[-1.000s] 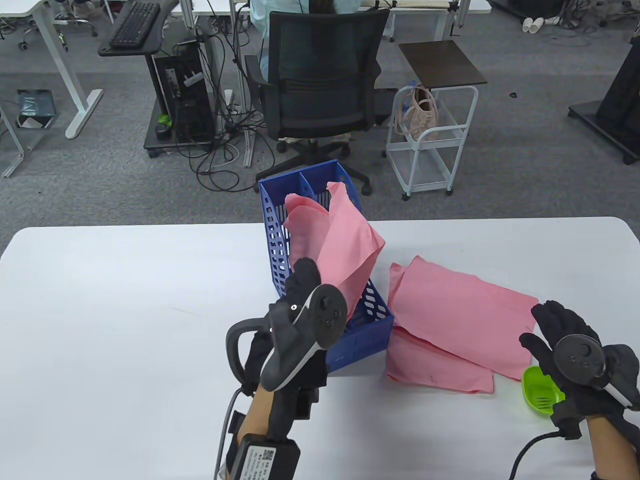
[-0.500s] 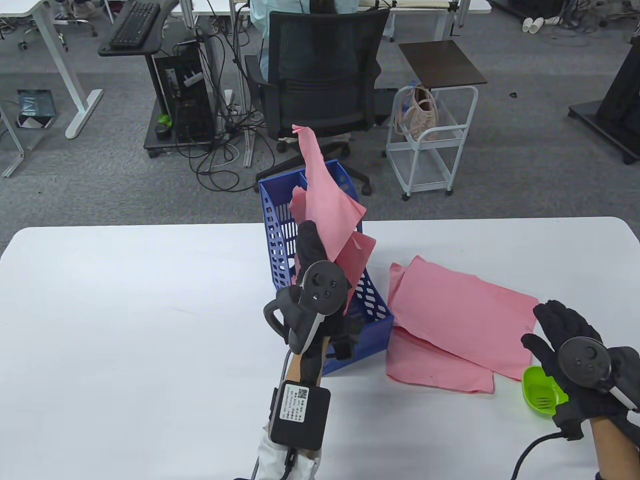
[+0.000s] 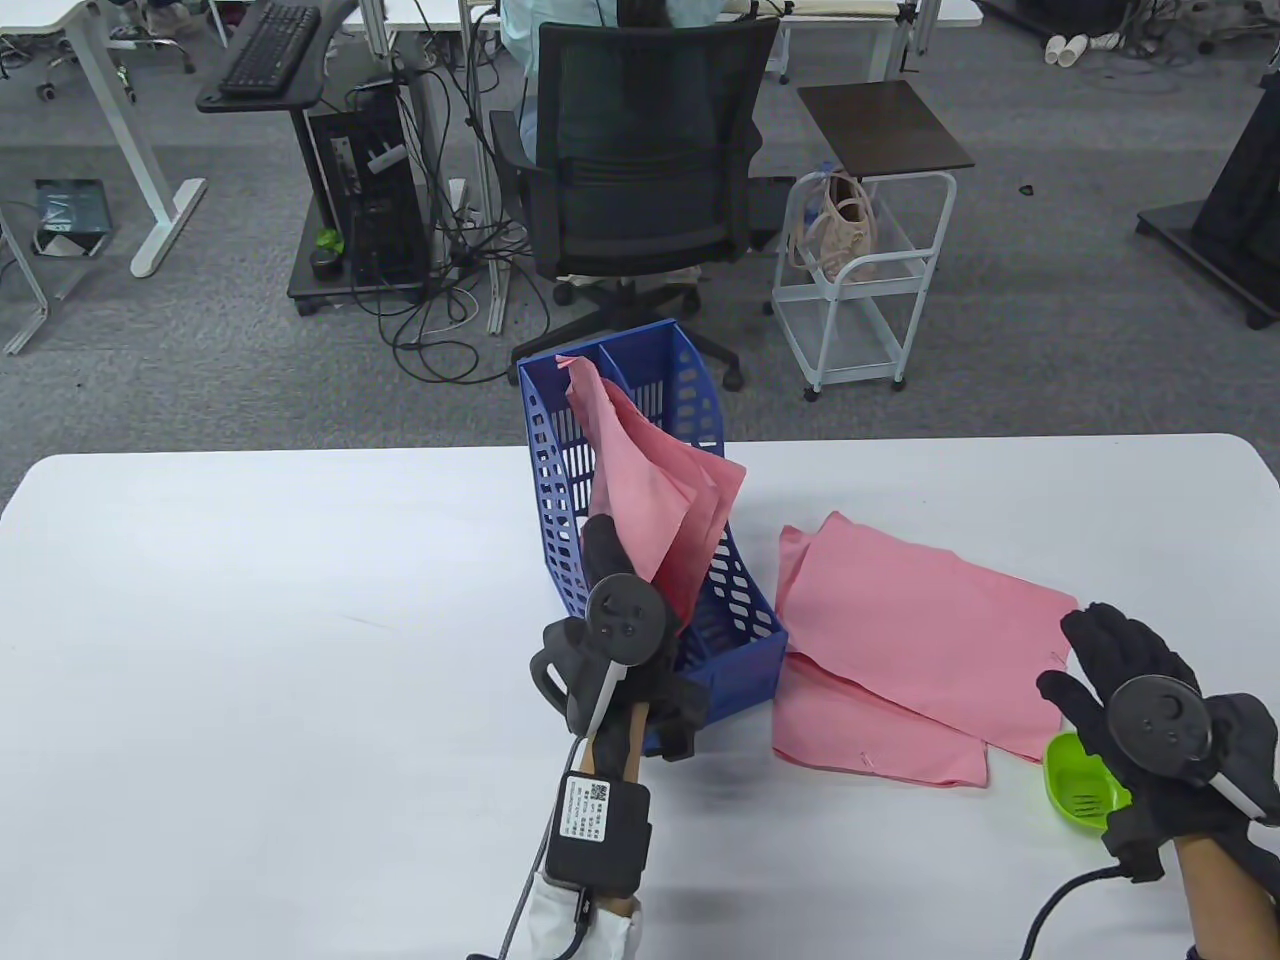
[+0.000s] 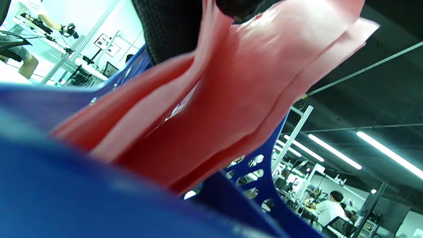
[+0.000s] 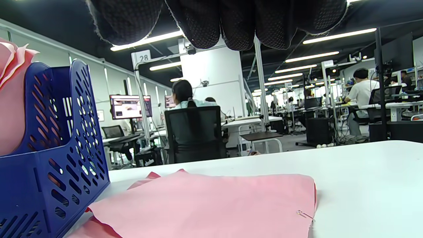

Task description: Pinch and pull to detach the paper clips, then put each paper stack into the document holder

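A blue slotted document holder (image 3: 745,640) stands mid-table. My left hand (image 3: 603,548) reaches into it from the near side and pinches a bent pink paper stack (image 3: 650,480), which stands inside with its top above the rim. The left wrist view shows my fingers (image 4: 238,6) on that stack (image 4: 231,99) over the blue wall (image 4: 49,198). Two more pink stacks (image 3: 920,610) (image 3: 860,730) lie flat, overlapping, to the right of the holder. A metal clip (image 5: 305,214) sits on the corner of one. My right hand (image 3: 1110,650) is open beside them, holding nothing.
A small green dish (image 3: 1075,785) sits at the front right, partly under my right hand. Beyond the table's far edge are an office chair (image 3: 640,170) and a white cart (image 3: 860,280). The white tabletop (image 3: 250,620) stretches to the left.
My left hand lifted the pink stack high over the holder, then lowered it inside and drew back a little. The right hand has hardly moved.
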`<state>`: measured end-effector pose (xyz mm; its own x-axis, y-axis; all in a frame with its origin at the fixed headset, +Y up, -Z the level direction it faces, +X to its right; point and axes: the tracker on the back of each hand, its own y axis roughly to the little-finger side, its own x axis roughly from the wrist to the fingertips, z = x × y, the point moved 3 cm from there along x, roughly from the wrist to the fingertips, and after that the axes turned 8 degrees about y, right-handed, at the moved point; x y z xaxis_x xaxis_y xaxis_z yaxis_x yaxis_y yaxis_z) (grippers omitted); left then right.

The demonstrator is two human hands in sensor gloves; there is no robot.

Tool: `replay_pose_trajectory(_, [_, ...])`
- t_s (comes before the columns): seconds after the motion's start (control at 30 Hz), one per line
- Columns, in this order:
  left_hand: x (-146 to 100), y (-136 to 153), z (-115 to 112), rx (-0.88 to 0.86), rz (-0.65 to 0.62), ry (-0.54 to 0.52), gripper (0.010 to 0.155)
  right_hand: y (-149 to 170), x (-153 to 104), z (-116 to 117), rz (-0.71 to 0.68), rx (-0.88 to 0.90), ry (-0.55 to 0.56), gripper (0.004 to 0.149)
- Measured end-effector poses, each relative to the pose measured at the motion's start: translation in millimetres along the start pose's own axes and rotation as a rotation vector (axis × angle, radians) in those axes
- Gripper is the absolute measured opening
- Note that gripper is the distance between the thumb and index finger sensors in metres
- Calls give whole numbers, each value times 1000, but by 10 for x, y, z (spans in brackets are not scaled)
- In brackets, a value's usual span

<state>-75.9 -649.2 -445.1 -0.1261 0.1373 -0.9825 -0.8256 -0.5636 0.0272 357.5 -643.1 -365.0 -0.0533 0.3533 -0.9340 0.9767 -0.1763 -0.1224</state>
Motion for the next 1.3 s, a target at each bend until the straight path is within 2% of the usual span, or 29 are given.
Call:
replay_pose_trajectory(0.23, [49, 41, -41, 72, 54, 92, 69, -6, -3, 7, 2, -4, -8, 67])
replay_pose_trajectory(0.43, [-9, 13, -1, 184, -38, 184, 94, -11, -6, 12, 1, -8, -8, 67])
replay_pose_trajectory(0.63, [-146, -12, 68, 448, -178, 198, 93, -53, -1, 35, -11, -26, -5, 67])
replay_pose_trajectory(0.8, [-312, 36, 113, 571, -289, 214, 93, -158, 42, 40, -33, -47, 2, 68])
replay_pose_trajectory(0.93, [-437, 110, 155, 653, -325, 240, 92, -348, 196, 49, -57, -37, -8, 68])
replay_pose_trajectory(1.13, [-593, 263, 218, 703, -338, 236, 93, -773, 622, 201, -83, -17, -142, 72])
replay_pose_trajectory(1.3, [-668, 389, 265, 663, -343, 214, 93, -1046, 936, 706, -42, 35, -370, 80])
